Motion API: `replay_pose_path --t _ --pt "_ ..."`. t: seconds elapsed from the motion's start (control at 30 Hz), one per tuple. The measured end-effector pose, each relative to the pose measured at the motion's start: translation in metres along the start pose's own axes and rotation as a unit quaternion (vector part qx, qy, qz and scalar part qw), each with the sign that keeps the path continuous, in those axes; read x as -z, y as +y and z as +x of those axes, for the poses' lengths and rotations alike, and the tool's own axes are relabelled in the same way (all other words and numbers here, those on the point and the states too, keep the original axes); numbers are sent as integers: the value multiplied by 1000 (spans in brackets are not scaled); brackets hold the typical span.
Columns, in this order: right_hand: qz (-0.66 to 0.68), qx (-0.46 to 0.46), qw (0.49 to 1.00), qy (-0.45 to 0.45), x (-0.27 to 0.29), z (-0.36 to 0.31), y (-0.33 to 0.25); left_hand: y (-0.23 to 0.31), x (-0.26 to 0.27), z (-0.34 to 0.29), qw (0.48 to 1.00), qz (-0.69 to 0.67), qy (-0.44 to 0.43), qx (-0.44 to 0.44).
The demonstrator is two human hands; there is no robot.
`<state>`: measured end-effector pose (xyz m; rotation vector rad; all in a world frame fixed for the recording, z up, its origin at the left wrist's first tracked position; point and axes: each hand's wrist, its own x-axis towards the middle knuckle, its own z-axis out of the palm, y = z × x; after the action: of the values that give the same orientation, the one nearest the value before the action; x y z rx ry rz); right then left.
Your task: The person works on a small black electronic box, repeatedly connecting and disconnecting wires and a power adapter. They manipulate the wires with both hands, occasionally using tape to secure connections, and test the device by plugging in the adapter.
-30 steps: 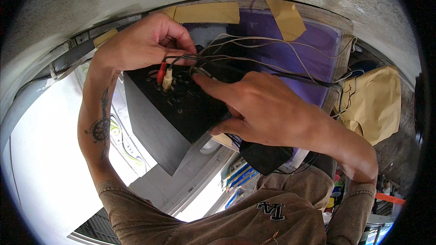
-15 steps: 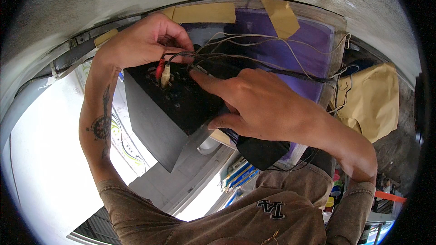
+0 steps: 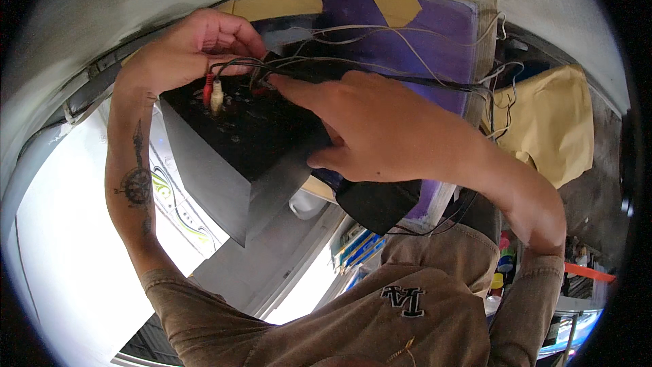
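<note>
A black box-shaped speaker with a connector panel is tilted in front of me. A red plug and a white plug stand side by side in the panel, each with a thin black cable. My left hand is at the box's far edge, fingers curled and thumb bent in; what it pinches is hidden. Across the box, my right hand has its index fingertip against the panel where thin wires enter. The right thumb is apart, against the box's near side. The other right fingers are mostly hidden.
Behind the box is a purple panel in a worn frame, with pieces of brown tape on it. Loose thin cables run across it to the right. A brown paper sheet hangs there. A black object sits below my right hand.
The view has shifted, so the box and both hands appear higher and further left. The left fingers stay curled at the far edge and the right fingertip stays at the wires.
</note>
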<state>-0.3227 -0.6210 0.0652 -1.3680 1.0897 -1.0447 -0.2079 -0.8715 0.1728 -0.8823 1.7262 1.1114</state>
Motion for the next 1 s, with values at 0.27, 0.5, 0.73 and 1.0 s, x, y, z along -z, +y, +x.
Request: replay_pose_path --t 0.27,0.5,0.73,1.0 --pt "9 13 1000 -11 -2 10 4 5 4 6 999 17 -34 33" --pt "25 23 999 8 -7 8 6 3 5 6 999 25 -40 9" --pt "24 55 997 47 -15 6 11 6 -3 8 998 13 -43 -34" --pt "18 43 998 35 -14 7 10 8 3 19 994 37 -106 -10"
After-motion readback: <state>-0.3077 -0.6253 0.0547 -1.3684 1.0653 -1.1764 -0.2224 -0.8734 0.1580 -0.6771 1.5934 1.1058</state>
